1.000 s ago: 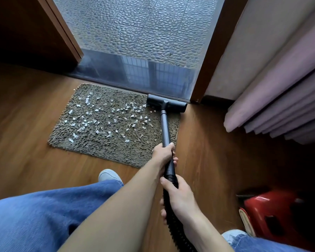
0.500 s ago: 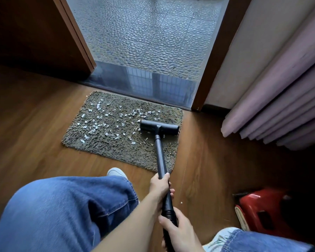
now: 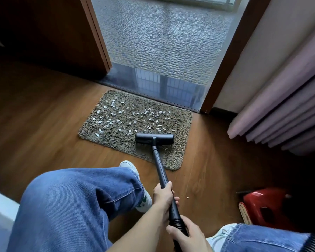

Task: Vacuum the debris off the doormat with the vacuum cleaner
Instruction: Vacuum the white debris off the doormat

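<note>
Drawn back from the far edge, the black T-shaped vacuum nozzle (image 3: 154, 139) now sits on the near right part of the shaggy brown rectangular doormat (image 3: 182, 122). One pull stroke looks done, yet most litter remains on the mat's left and middle. The left hand (image 3: 162, 195) is wrapped round the black wand (image 3: 159, 166); the right hand (image 3: 186, 236) clasps the ribbed hose cuff (image 3: 176, 222). One mat, one nozzle, and white paper scraps (image 3: 115, 119) by the dozen, too many to count.
</note>
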The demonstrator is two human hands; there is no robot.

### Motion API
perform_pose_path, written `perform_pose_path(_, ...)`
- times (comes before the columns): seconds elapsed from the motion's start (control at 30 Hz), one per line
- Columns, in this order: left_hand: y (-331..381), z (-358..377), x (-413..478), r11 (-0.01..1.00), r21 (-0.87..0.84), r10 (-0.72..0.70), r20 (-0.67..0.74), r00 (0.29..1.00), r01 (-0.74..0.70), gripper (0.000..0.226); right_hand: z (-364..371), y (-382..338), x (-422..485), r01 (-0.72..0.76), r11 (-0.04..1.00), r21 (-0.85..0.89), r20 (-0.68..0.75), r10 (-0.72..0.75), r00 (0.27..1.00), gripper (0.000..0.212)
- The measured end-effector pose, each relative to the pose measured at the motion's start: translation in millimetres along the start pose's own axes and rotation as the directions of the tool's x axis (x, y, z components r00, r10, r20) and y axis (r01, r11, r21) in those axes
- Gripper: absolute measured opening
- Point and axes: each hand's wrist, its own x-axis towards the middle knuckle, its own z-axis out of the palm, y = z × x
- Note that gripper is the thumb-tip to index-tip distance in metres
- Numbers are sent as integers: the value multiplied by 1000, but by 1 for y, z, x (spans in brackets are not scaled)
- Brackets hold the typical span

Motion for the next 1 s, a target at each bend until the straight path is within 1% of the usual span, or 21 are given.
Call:
perform_pose_path(0.17, -5, -9, 0, 999, -49, -15, -23, 1000, 14, 15, 6, -1, 0, 21, 998, -58, 21, -19, 1000, 24)
perform_pose_path(0.4, 3, -11, 16, 998, -51, -23, -28, 999, 21, 13, 14, -1, 16, 2, 999, -43, 31, -1, 1000, 21)
perform_pose_path(0.67, 41, -4, 52, 998, -59, 13, -29, 999, -15, 14, 16, -26, 52, 51, 999, 16, 54, -52, 997, 4)
perform_pose_path(0.77, 54, 1, 62, 997, -68, 18, -20, 1000, -19, 13, 14, -39, 62, 50, 997, 53, 59, -53, 997, 9)
perform_pose_path(0.83, 65, 5, 69, 997, -73, 25, -15, 1000, -26, 12, 13, -50, 69, 13, 993, 119, 79, -22, 997, 8)
perform_pose_path(1.0, 89, 6, 84, 998, -13, 53, -12, 999, -53, 11, 19, -73, 82, -33, 981, 190, 117, 11, 993, 14)
